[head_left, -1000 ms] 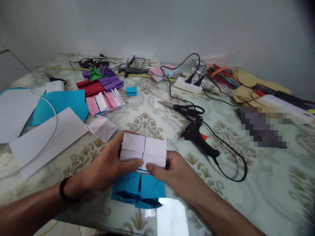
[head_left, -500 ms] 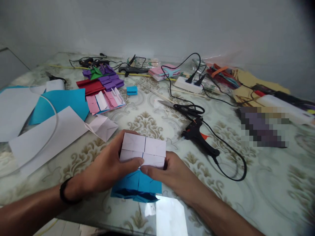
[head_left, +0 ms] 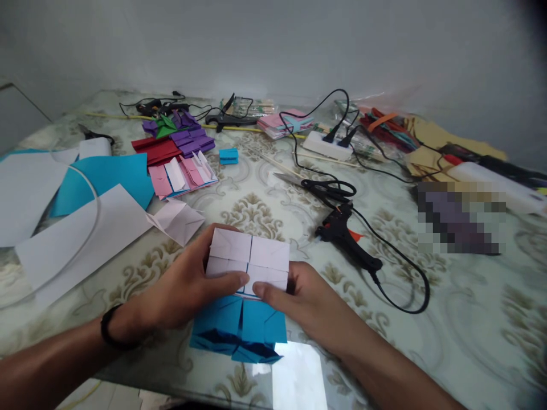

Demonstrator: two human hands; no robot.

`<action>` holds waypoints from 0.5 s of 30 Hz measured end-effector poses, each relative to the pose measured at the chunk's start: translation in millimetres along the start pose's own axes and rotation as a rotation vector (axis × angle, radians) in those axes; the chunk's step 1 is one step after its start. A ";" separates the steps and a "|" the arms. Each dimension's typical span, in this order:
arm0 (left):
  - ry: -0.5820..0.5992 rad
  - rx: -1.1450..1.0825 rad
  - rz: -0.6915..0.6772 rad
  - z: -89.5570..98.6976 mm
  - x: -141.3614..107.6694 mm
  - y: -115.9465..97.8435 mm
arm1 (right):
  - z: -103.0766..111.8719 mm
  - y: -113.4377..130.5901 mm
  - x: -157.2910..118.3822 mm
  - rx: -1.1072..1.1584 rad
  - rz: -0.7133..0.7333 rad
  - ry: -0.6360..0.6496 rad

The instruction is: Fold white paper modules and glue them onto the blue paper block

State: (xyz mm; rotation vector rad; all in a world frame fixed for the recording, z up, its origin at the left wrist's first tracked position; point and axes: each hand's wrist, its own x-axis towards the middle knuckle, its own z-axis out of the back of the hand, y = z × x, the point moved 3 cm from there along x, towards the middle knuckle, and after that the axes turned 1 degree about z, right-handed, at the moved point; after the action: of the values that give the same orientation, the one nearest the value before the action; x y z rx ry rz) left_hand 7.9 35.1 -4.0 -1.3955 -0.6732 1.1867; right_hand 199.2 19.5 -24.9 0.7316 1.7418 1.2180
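A folded paper piece, with a white upper part (head_left: 269, 253) and blue flaps (head_left: 239, 324) below, is held between both hands near the table's front edge. My left hand (head_left: 192, 279) grips its left side, thumb lying across the white face. On the right side, my right hand (head_left: 299, 290) holds it, with the thumb on the lower white face close to the left thumb. Fingers behind the paper are hidden. Left of the hands lies a folded white paper piece (head_left: 177, 221).
A black glue gun (head_left: 350, 242) and scissors (head_left: 316, 185) lie right of centre. A white power strip (head_left: 328, 147) with black cords stands behind. Blue (head_left: 102, 182) and white sheets (head_left: 85, 245) cover the left; pink (head_left: 188, 173), red and purple folded papers lie beyond.
The two thumbs have moved slightly apart on the white face. The blue flaps have dropped a little toward the front and spread wider.
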 end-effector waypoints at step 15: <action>-0.022 0.050 -0.024 1.4 1.1 -0.4 | -1.6 -0.9 1.1 0.054 -0.009 0.001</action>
State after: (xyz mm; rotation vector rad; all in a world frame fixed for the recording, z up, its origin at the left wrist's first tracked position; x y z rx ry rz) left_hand 7.0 36.7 -3.7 -1.3306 -0.6693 1.1933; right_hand 197.2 19.4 -25.8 0.7543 1.7824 1.1694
